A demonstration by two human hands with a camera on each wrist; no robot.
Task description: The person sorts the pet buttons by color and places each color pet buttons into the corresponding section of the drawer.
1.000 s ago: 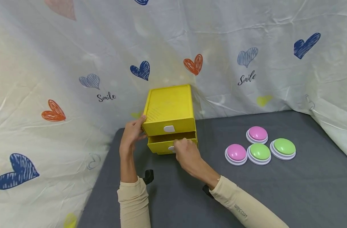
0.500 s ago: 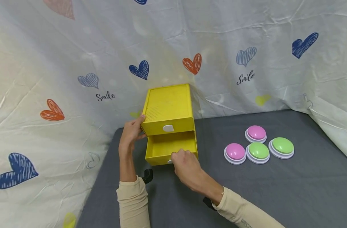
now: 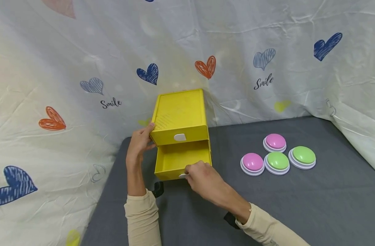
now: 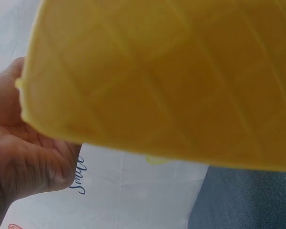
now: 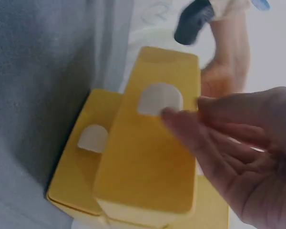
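A small yellow drawer cabinet (image 3: 178, 109) stands against the backdrop. My left hand (image 3: 138, 145) grips its front left edge, thumb at the top and fingers along the side; in the left wrist view the lattice-patterned wall (image 4: 157, 81) hides those fingers. Below the top drawer, a drawer (image 3: 164, 174) is pulled far out, and no objects show inside it. At its front, my right hand (image 3: 205, 181) has curled fingers on the white handle (image 5: 157, 95). The right wrist view is blurred, with the thumb at the handle's edge and the index fingertip near the drawer rim.
To the right on the dark grey cloth (image 3: 267, 212) lie pink push-lights (image 3: 252, 162) and green ones (image 3: 303, 155) with white bases. A printed white sheet (image 3: 230, 37) hangs behind. Another drawer front (image 5: 81, 176) with a white handle sits below the pulled-out one.
My right hand has pulled the drawer from slightly ajar to far out, toward me; in the last half second it has barely moved. My left hand keeps its place on the cabinet.
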